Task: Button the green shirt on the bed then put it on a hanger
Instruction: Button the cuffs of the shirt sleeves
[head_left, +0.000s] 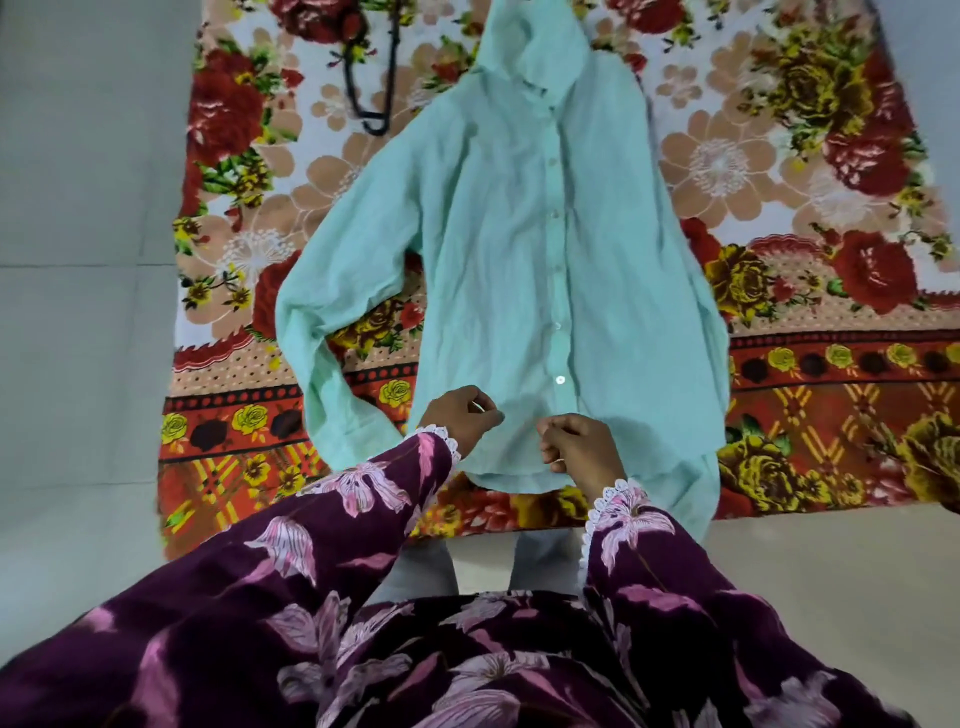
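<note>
A pale green shirt (498, 249) lies flat and face up on the bed, collar far from me, hem near me. Its front placket runs down the middle with several small buttons done up. The sleeves lie down along both sides. My left hand (460, 421) hovers over the lower front, just left of the placket, fingers curled with nothing visibly pinched. My right hand (576, 447) sits over the hem at the placket's bottom end, fingers curled in; whether it pinches cloth is hidden. A dark hanger (382, 78) lies on the bed beyond the shirt's left shoulder.
The bed is covered by a floral blanket (810, 208) in red, orange and yellow. Its near edge is just in front of my legs. Pale floor (78, 312) lies to the left and near right. My purple flowered sleeves fill the bottom of the view.
</note>
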